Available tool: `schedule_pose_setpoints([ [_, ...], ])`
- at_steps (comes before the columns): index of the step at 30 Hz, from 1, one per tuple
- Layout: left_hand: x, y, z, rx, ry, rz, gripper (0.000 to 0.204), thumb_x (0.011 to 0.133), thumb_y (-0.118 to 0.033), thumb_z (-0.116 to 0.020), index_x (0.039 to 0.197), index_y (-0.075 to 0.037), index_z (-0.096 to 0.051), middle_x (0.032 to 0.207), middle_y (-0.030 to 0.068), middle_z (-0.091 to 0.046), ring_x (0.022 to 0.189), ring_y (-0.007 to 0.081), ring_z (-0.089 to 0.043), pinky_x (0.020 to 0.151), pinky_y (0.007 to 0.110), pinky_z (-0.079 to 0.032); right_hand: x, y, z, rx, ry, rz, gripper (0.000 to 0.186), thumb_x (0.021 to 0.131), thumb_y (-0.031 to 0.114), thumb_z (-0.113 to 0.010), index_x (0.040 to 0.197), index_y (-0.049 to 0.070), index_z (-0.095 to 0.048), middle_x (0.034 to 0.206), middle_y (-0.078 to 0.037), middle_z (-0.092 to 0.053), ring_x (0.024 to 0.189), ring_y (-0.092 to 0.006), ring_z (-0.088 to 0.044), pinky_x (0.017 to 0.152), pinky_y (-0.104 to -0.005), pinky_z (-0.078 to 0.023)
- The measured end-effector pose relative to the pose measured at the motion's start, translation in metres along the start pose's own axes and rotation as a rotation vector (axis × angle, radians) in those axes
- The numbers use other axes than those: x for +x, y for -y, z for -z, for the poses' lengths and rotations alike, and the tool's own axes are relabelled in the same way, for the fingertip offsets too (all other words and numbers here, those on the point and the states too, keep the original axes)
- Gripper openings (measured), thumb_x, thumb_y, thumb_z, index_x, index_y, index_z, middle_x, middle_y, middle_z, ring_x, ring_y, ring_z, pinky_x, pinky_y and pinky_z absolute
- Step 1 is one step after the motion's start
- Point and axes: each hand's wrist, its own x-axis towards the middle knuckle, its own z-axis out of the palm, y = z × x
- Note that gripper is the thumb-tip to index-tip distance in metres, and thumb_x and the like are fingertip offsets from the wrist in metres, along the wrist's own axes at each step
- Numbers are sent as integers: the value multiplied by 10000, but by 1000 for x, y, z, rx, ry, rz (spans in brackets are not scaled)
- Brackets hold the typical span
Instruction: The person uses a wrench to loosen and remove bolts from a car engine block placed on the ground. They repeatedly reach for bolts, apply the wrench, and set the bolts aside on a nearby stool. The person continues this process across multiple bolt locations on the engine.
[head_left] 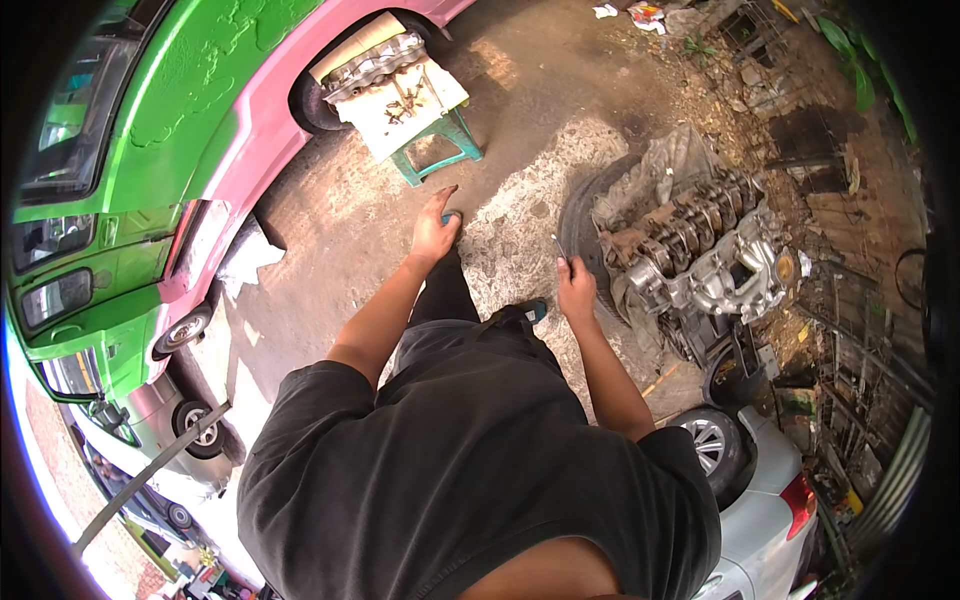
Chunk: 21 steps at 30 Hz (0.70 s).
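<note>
My left hand (pixel 433 235) is in front of me with its fingers stretched out, and no object shows in it. Out to the right, my right hand (pixel 576 288) is closed around a thin metal tool (pixel 560 247). Only the tool's slim end sticks up past the fingers, so its exact kind is hidden. Nearest to that hand is a dismantled engine (pixel 690 238) resting on a tire (pixel 577 222) partly covered with cloth. Ahead, a green stool (pixel 440 150) carries a pale board (pixel 438 88), a metal engine part (pixel 377 66) and several small loose metal parts (pixel 406 102).
A green and pink vehicle (pixel 240 130) stands along the left. Behind me on the right is a silver car (pixel 755 500). Scrap metal and debris (pixel 850 330) line the right side. A long pole (pixel 150 475) crosses the lower left.
</note>
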Motion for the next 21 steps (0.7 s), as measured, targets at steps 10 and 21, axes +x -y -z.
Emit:
schedule_pose_setpoints([
  [10,101,167,111,-77,-217,314,517,798,-119,-550,1304,-24,-499,1298,188,-538,1236,344,-478,1067,404,-358,200,142,-227,-78,406,122,316,825,277,-693,833,5,-533,678,-176,-576,675,-374,-584,627,-463,-442],
  [21,147,312,160,-113,-167,452,517,824,-123,-556,1330,-47,-486,1292,189,-555,1244,333,-492,1060,398,-371,300,200,-466,-384,533,258,304,825,239,-674,1024,42,-559,1117,-129,-573,1007,-337,-594,822,-425,-500],
])
